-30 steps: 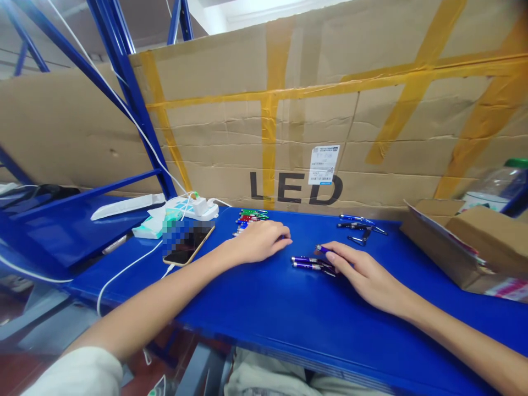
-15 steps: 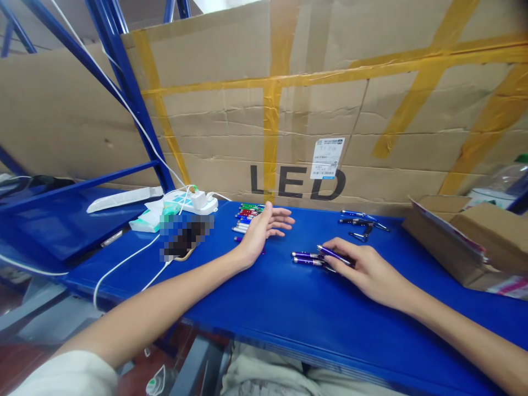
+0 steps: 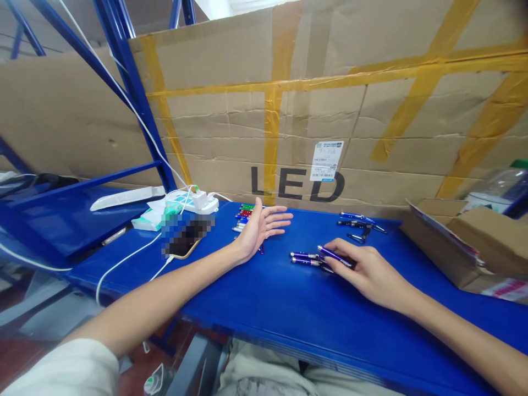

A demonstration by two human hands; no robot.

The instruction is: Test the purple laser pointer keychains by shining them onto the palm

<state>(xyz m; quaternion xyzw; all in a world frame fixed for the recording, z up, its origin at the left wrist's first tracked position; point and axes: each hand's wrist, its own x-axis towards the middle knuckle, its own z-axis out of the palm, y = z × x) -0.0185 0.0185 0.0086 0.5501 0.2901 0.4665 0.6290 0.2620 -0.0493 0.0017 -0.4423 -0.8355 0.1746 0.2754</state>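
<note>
Head view: a purple penlight (image 3: 335, 256) sits in the right hand (image 3: 371, 272), pinched along its barrel between thumb and fingertips and tilted a little above the blue table (image 3: 289, 313), near the middle of the surface. It looks like a slim, stiff metal tube, judged light and rather slick, so a pinch at mid-barrel seems the surest hold; the small clip end probably snags more than it helps. Just left of it, touching the same fingers, two more purple penlights (image 3: 304, 258) lie side by side on the surface. The left hand (image 3: 262, 228) rests on its edge toward the back of the table, palm turned up and inward, fingers spread apart and holding nothing. Just behind it, against the back edge, lies a heap of coloured penlights (image 3: 246, 212), green, red and blue. Farther right along the back edge are a few dark penlights (image 3: 359, 222) with loose clips. A phone (image 3: 183, 246) and a white power strip (image 3: 193, 202) occupy the left back corner, a cardboard box (image 3: 474, 242) the right edge, and a taped cardboard wall (image 3: 289, 110) marked LED stands behind.
</note>
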